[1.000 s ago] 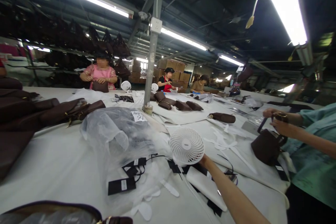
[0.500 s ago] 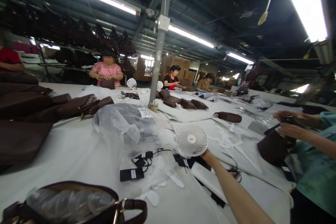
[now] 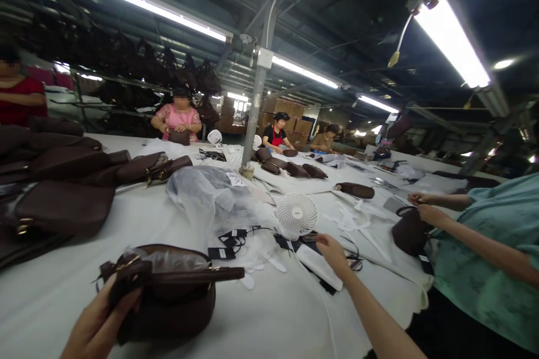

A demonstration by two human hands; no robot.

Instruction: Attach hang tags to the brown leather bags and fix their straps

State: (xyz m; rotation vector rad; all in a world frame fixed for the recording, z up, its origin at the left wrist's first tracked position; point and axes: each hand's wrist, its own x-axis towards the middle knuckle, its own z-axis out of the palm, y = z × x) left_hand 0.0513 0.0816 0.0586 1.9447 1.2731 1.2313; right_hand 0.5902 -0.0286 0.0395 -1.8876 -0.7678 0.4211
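Now, left hand (image 3: 101, 314): its grip is closed on a bunched strap (image 3: 130, 279) at one end of the bag.
Brown bag (image 3: 181, 311): it is low and to the left, at the near side of the worktop (image 3: 269, 320). I can't tell if its bottom sits flat or hangs a bit.
Good holding: a snug hold on the strap, with no hard tug, should keep the bag steady and its top facing up. I think a bag tipped too far could spill its stuffing.
Right hand (image 3: 332, 252): it is out over the worktop, by the white fan (image 3: 297, 216). Its fingertips are at a small dark thing (image 3: 309, 238). I can't tell if the grip pinches it or just touches it.
Good reaching: going slowly looks best, I think, since the fan and its white cord (image 3: 314, 286) are so near and could get bumped.
Bag's look: dark brown and smooth, with round bottom corners. Bits of gold metal shine near the strap.
Bag's top: open, with crinkly clear plastic (image 3: 179, 261) inside.
Brown band (image 3: 227, 274): it runs along the bag's front and pokes out past the end away from the left hand.
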